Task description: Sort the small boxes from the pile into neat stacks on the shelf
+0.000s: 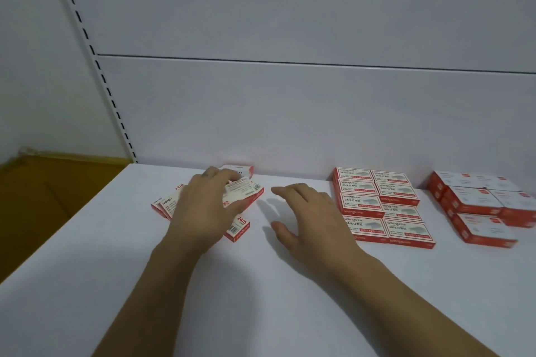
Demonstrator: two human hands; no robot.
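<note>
Reaching over the loose pile [166, 206], the left hand [203, 206] had its fingers curled across a tilted box [246, 193], with the thumb at the box's near edge. It looked clamped on that box, though the palm hid the contact underneath. The forearm ran in from the lower left, wrist low over the shelf [261, 298]. Just beside it, the right hand [307, 217] hovered palm down with fingers spread and apart from the thumb. It held nothing and threw a shadow on the white surface.

Around the left hand lay the unsorted boxes. A few overlapped askew under the palm, one near box [239, 229] poked out by the wrist, and another box [240, 171] sat against the back wall [290, 124].

To the right, well apart from the pile, a neat block [383, 206] of the same red-and-white boxes stood in two columns, squared up. Farther right was a second group [478, 206] of larger boxes, also tidy.

By my reading the job was well past halfway, with only a handful of boxes left to carry over and align. A brown carton [58, 182] sat beyond the shelf's left end.
</note>
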